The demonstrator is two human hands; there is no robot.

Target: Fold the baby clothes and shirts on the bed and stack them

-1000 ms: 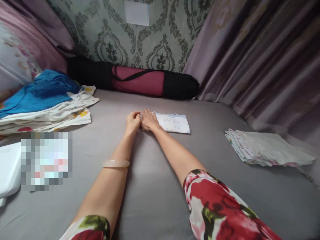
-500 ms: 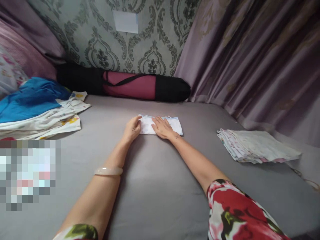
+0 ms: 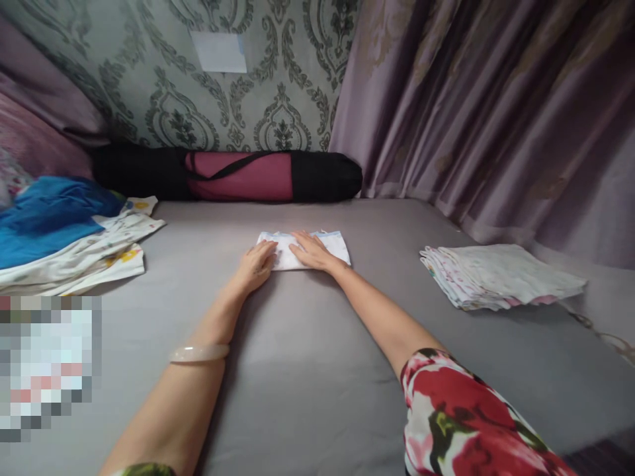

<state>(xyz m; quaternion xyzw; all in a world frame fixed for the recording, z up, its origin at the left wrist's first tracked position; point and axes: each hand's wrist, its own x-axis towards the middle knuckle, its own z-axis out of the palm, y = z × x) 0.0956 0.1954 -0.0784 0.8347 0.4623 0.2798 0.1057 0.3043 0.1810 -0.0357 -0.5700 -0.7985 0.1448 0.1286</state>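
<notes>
On the grey bed sheet [image 3: 307,370], both hands lie flat and open on a small folded white cloth [image 3: 331,244]: the left hand [image 3: 258,263] on its near left edge, the right hand [image 3: 310,251] across its middle. A stack of folded cloths [image 3: 501,274] sits well apart at right; a black-and-maroon roll bag [image 3: 238,175] lies along the wall.

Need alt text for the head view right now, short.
Both hands press flat on a small folded white cloth on a grey bed sheet: left hand at its left end, right hand on its middle. A stack of folded cloths lies to the right.
</notes>
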